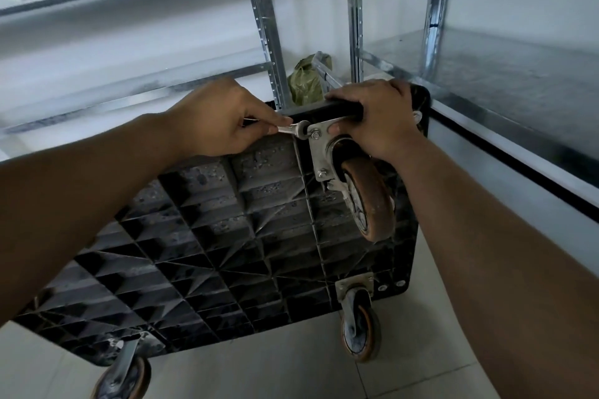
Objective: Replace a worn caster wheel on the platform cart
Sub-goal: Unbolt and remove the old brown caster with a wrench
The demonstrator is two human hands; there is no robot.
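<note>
Pinches wrench (293, 129) in curled left hand (223, 116), head at 3 o'clock on the plate bolt (315, 132). Grips cart (324, 107) edge with right hand (372, 120) (thumb on plate), caster wheel (368, 201) at 6 o'clock.

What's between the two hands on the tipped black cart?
Head view: the silver wrench, pinched by the left hand, its head at the upper bolt of the steel caster plate; the right hand grips the black cart edge.

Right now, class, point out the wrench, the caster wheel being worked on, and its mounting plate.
wrench (289, 129), head view, on its shank
caster wheel (376, 201), head view, on the orange tread
mounting plate (319, 152), head view, bare metal between two bolts
</note>
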